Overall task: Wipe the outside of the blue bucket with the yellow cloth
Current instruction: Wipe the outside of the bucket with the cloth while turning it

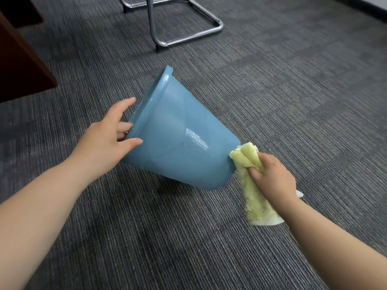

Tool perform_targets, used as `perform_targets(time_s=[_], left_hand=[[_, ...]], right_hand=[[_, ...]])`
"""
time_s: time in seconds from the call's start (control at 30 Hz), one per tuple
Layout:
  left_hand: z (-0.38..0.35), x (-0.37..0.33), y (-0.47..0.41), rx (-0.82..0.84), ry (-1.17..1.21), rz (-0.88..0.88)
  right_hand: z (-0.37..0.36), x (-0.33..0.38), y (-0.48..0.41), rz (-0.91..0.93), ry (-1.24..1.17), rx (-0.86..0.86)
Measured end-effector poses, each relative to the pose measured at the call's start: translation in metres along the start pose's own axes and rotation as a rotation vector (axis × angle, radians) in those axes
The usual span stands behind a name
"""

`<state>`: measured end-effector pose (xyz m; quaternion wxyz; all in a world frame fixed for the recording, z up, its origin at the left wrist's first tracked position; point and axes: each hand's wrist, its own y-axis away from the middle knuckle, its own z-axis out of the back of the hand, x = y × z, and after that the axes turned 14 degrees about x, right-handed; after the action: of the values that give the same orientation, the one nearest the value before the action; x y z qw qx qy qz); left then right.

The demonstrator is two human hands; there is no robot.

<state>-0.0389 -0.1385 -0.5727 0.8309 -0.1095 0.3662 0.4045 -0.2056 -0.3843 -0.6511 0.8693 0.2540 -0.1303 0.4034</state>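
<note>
- Left hand (111, 136): clamped on the rim of the bucket (176, 143), thumb on the outer wall, fingers hooked inside the mouth.
- Right hand (272, 176): closed around a bunched fold of the cloth (249, 164); the loose end hangs toward the carpet (293, 91).
- Hands are well apart, one at each end of the bucket.
- Bucket: tipped on its side between the hands, apparently resting on the lower edge of its base, mouth raised and facing left and away.
- Long axis runs from the rim at upper left down to the base at lower right.
- Cloth touches the bucket at the base edge; the right hand is the nearer one to that end.
- Judgement: the wall lies left of and above the cloth, so the next stroke likely runs along the axis toward the rim.
- Beyond: a chair frame (188, 24) stands well clear.
</note>
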Motion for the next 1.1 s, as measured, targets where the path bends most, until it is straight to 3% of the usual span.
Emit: perform_targets(time_s=[0.17,0.37,0.47,0.7,1.1], left_hand=[[-0.003,-0.004,-0.006,-0.141,0.172,-0.021],[0.001,0.0,-0.004,-0.224,0.042,0.04],[0.005,0.002,-0.001,-0.161,-0.046,0.022],[0.01,-0.013,0.002,0.212,-0.157,-0.058],[0.006,-0.022,0.004,0.156,-0.207,-0.12]], right_hand=[[0.008,-0.005,0.0,-0.033,-0.066,-0.05],[0.007,-0.001,0.002,-0.041,-0.055,-0.006],[0.017,0.009,0.001,-0.015,-0.096,-0.046],[0.041,0.063,0.005,0.161,-0.137,-0.1],[0.03,0.111,0.023,0.435,-0.039,-0.111]])
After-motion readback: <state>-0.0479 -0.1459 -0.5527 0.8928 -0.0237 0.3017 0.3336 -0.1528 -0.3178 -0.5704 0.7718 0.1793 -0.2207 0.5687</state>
